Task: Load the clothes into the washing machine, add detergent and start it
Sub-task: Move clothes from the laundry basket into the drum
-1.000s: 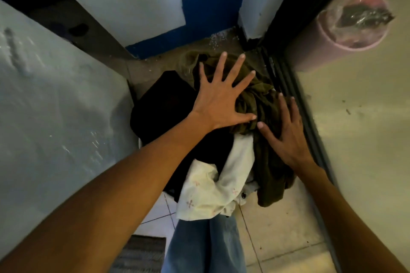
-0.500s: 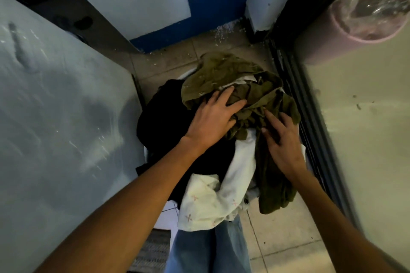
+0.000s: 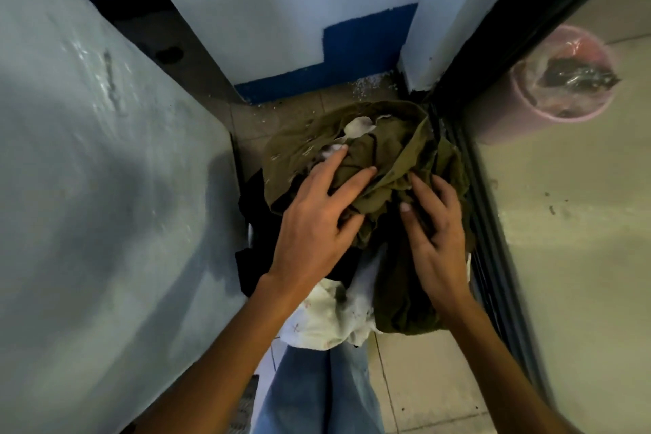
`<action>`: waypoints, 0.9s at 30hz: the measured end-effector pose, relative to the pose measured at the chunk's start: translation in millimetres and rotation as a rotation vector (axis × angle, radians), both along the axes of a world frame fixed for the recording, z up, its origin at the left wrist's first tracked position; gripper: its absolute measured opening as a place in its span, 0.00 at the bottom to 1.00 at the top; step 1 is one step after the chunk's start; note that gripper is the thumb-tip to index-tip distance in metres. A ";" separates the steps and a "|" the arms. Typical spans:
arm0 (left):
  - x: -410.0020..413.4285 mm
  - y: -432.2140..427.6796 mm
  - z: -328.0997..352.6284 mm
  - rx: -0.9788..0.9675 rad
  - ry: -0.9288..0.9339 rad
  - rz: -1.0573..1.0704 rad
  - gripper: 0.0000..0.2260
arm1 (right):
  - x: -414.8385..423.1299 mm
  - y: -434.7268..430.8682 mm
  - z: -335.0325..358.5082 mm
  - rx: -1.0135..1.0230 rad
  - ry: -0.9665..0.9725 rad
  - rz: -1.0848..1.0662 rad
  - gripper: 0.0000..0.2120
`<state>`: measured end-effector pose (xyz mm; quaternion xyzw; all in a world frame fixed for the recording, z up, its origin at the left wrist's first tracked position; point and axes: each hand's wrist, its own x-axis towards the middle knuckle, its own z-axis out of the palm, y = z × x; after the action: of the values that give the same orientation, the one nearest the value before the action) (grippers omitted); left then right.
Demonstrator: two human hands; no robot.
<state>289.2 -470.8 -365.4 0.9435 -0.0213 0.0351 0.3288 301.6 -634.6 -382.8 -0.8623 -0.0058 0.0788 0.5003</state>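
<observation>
Clothes (image 3: 394, 285) sit in one messy heap in the middle of my head view, low down over the tiled floor (image 3: 422, 380), wedged between a big grey surface and a dark door frame. I can't tell what's underneath holding the pile.

Going left to right: the grey surface (image 3: 105, 204) fills the whole left side, scuffed and a bit shiny. Just beside its edge is a black garment (image 3: 252, 218), the left part of the heap. Below that, a white cloth (image 3: 324, 321) with little reddish marks hangs off the near side, right above the person's blue jeans (image 3: 317, 395).

The left hand (image 3: 313, 222) is on top of the pile with its fingers dug into a crumpled green garment (image 3: 387, 151), thumb pinching a fold of it, so it's got a proper grip. The green garment covers the far and right part of the heap and drapes down the near right side too. The right hand (image 3: 436, 243) is touching the same green garment just beside the left one, fingers curled into the fabric and grabbing it.

Behind the heap there's a pale wall with a blue strip (image 3: 352, 56) along the bottom. Right of the hands runs the dark door frame (image 3: 482, 222), and past it, top right, a pink bin (image 3: 521, 109) with a plastic liner.
</observation>
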 end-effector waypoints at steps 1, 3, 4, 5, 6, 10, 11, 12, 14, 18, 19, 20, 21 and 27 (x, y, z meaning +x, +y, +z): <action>-4.8 2.9 7.4 -0.019 -0.016 0.038 0.20 | -1.1 5.2 8.8 0.030 -0.007 0.005 0.17; -15.5 7.4 22.8 -0.035 -0.052 0.091 0.20 | -4.7 14.2 27.3 0.079 -0.024 0.027 0.17; -20.9 9.1 29.6 -0.040 -0.068 0.110 0.20 | -7.2 18.5 35.6 0.102 -0.028 0.037 0.17; -26.2 10.7 39.2 -0.049 -0.089 0.127 0.20 | -9.1 23.1 46.3 0.133 -0.037 0.046 0.16; -30.6 11.3 47.1 -0.063 -0.102 0.145 0.19 | -10.9 26.6 54.7 0.170 -0.040 0.052 0.16; -48.6 15.7 91.8 -0.105 -0.178 0.229 0.19 | -19.4 42.7 103.0 0.297 -0.091 0.084 0.16; -52.6 17.9 105.3 -0.101 -0.202 0.248 0.19 | -21.0 47.6 117.9 0.327 -0.102 0.092 0.16; -56.1 20.7 119.3 -0.091 -0.229 0.267 0.18 | -22.4 52.3 133.1 0.361 -0.113 0.101 0.16; -61.4 26.2 146.1 -0.065 -0.273 0.302 0.18 | -24.3 61.0 161.3 0.417 -0.134 0.128 0.17; -79.3 39.6 210.0 -0.042 -0.340 0.344 0.19 | -33.5 75.9 223.4 0.488 -0.173 0.196 0.17; -83.3 43.3 223.7 -0.042 -0.357 0.348 0.19 | -36.2 79.5 236.5 0.503 -0.175 0.210 0.16; -88.5 47.7 239.7 -0.043 -0.382 0.352 0.20 | -39.5 83.6 252.0 0.516 -0.178 0.228 0.16; -93.6 52.8 255.1 -0.045 -0.409 0.353 0.20 | -42.3 88.1 267.3 0.528 -0.184 0.250 0.17; -130.7 88.7 339.5 -0.040 -0.507 0.412 0.22 | -55.3 127.6 357.3 0.600 -0.253 0.413 0.14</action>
<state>158.6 -382.1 -25.9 0.8825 0.0897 0.3352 0.3176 246.2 -507.1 -25.5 -0.6610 -0.2638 0.0655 0.6994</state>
